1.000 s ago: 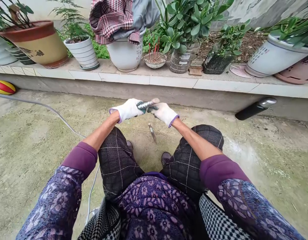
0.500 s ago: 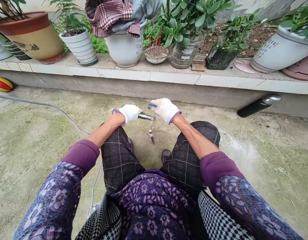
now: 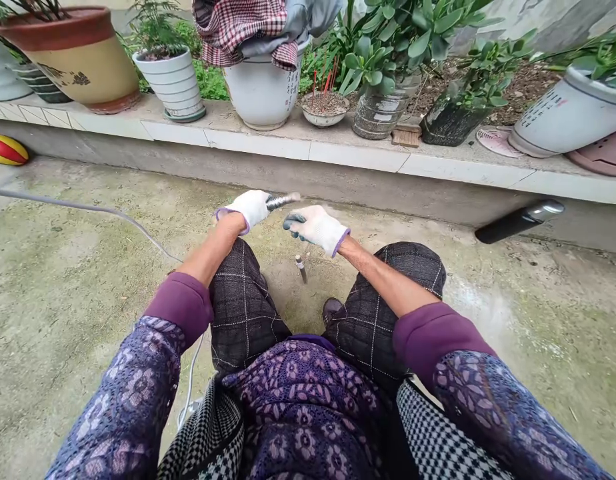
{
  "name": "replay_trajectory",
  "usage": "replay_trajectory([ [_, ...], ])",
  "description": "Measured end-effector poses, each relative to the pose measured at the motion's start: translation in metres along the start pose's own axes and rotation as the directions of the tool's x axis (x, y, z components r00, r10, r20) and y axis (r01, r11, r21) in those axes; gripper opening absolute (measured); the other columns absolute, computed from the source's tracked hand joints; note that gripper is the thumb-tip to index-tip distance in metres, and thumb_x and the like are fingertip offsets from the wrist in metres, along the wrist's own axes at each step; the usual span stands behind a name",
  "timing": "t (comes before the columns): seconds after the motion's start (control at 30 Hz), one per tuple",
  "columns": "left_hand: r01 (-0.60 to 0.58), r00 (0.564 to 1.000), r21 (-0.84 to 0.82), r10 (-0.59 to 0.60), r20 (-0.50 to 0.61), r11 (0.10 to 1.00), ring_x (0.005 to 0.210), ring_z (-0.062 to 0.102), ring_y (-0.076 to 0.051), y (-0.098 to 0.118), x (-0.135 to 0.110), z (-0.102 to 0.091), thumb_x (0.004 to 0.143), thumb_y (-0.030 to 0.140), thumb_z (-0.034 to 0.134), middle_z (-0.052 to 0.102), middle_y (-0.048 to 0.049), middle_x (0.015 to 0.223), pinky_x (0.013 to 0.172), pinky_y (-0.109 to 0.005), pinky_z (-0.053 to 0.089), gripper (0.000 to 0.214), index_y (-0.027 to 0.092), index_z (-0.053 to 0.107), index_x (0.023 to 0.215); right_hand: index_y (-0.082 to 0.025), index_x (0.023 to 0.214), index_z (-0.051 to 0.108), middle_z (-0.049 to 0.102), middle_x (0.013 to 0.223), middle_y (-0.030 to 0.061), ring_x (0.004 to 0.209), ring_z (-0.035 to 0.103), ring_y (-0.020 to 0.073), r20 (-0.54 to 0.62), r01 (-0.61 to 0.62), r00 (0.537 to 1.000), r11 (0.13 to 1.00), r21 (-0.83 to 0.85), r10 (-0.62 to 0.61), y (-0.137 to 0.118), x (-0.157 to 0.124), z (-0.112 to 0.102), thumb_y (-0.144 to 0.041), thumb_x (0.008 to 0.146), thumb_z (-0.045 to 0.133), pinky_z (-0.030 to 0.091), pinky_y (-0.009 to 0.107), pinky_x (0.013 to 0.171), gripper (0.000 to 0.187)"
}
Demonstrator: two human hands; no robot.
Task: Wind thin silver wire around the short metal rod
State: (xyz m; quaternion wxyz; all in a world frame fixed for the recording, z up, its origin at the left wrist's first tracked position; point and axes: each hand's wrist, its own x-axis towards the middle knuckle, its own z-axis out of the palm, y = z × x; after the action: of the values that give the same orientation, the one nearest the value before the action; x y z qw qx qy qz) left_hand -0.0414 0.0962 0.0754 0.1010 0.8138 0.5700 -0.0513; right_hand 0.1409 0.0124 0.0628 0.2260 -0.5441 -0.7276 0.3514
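My left hand (image 3: 249, 208), in a white knit glove with a purple cuff, is closed round a short rod (image 3: 283, 201). The rod has a dark and shiny silvery section and a pale, blurred end pointing right. My right hand (image 3: 318, 227), in a matching glove with dark grey-coated fingers, is held just right of and below the rod's end, apart from it. Its fingers are curled together, and whatever they may hold is hidden. Between my feet, a small dark peg-like piece (image 3: 301, 268) with a light top stands on the concrete.
A tiled ledge (image 3: 258, 141) ahead carries several potted plants, a bowl of incense sticks (image 3: 326, 110) and a small brush (image 3: 407, 135). A black cylinder with a silvery end (image 3: 519, 222) leans at right. A grey cable (image 3: 103, 212) and a red-yellow ball (image 3: 7, 149) lie left.
My left hand has lifted the rod up and a little left, tilting its end upward. My right hand has moved slightly down and left. The camera view has shifted a little.
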Motion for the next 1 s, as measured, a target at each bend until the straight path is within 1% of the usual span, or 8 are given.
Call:
replay_trajectory([
  [0.17,-0.105,0.976,0.216,0.060,0.208,0.971,0.098,0.072,-0.029,0.014,-0.001,0.017,0.085,0.024,0.060,0.077,-0.0151,0.100,0.088,-0.034,0.051,0.027,0.019,0.078,0.105,-0.015,0.087,0.076,0.065,0.069,-0.0005,0.063,0.053,0.0115,-0.062,0.015,0.998,0.988,-0.155,-0.025,0.006,0.002,-0.019,-0.027,0.086,0.058,0.039,0.023,0.060,0.022],
  [0.33,-0.197,0.965,-0.066,0.205,0.166,0.978,0.080,0.070,-0.024,0.041,-0.016,0.019,0.075,0.024,0.068,0.074,-0.0093,0.082,0.076,-0.032,0.051,0.018,0.017,0.077,0.089,-0.014,0.083,0.074,0.063,0.065,-0.0002,0.056,0.051,0.0112,-0.233,-0.098,0.969,0.994,-0.048,0.085,0.038,0.015,-0.036,-0.027,0.083,0.060,0.039,0.024,0.055,0.019],
  [0.47,-0.201,0.967,-0.326,0.240,0.084,0.924,0.060,0.060,-0.014,0.043,-0.024,0.006,0.080,0.029,0.063,0.071,-0.0032,0.078,0.056,-0.024,0.047,0.030,0.017,0.074,0.105,-0.013,0.085,0.071,0.064,0.063,0.0017,0.046,0.050,0.0105,-0.150,-0.191,0.960,0.942,0.275,0.238,0.041,0.009,-0.032,-0.022,0.082,0.061,0.036,0.022,0.042,0.014],
  [0.57,-0.142,0.988,-0.458,0.155,-0.009,0.878,0.051,0.054,-0.012,0.039,-0.021,-0.001,0.081,0.030,0.061,0.067,-0.0030,0.073,0.050,-0.023,0.043,0.030,0.016,0.072,0.105,-0.014,0.085,0.070,0.069,0.070,0.0041,0.049,0.055,0.0097,-0.113,-0.161,0.973,0.942,0.295,0.201,0.031,0.000,-0.020,-0.022,0.085,0.060,0.037,0.020,0.041,0.013],
  [0.73,-0.096,0.995,-0.078,0.096,-0.008,0.992,0.074,0.068,-0.021,0.031,-0.003,0.008,0.086,0.028,0.058,0.074,-0.0098,0.085,0.068,-0.028,0.050,0.027,0.016,0.076,0.102,-0.015,0.088,0.072,0.072,0.075,0.0032,0.054,0.057,0.0089,-0.012,-0.121,0.993,0.992,-0.039,0.120,0.013,-0.011,-0.007,-0.022,0.091,0.058,0.040,0.020,0.051,0.016],
  [0.83,-0.101,0.992,0.141,0.088,0.094,0.985,0.090,0.072,-0.027,0.031,0.002,0.018,0.088,0.026,0.056,0.076,-0.0134,0.095,0.079,-0.030,0.052,0.031,0.019,0.077,0.109,-0.015,0.088,0.074,0.071,0.073,0.0029,0.058,0.058,0.0110,-0.007,-0.086,0.996,0.982,-0.170,0.086,0.012,-0.010,-0.015,-0.024,0.091,0.058,0.040,0.022,0.056,0.019],
  [0.93,-0.191,0.971,0.187,0.157,0.181,0.964,0.090,0.073,-0.027,0.036,-0.003,0.025,0.085,0.023,0.058,0.077,-0.0118,0.093,0.080,-0.031,0.053,0.030,0.021,0.078,0.107,-0.015,0.083,0.076,0.070,0.072,0.0022,0.067,0.059,0.0133,-0.103,-0.014,0.995,0.965,-0.260,-0.014,0.021,-0.005,-0.028,-0.026,0.088,0.060,0.040,0.024,0.062,0.019],
  [1.0,-0.245,0.955,0.069,0.229,0.188,0.967,0.079,0.071,-0.024,0.039,-0.011,0.026,0.081,0.023,0.063,0.075,-0.0078,0.080,0.075,-0.031,0.053,0.023,0.020,0.079,0.097,-0.015,0.084,0.076,0.069,0.072,0.0010,0.068,0.058,0.0132,-0.154,-0.009,0.988,0.977,-0.214,-0.024,0.030,-0.002,-0.035,-0.025,0.085,0.061,0.041,0.024,0.063,0.018],
])
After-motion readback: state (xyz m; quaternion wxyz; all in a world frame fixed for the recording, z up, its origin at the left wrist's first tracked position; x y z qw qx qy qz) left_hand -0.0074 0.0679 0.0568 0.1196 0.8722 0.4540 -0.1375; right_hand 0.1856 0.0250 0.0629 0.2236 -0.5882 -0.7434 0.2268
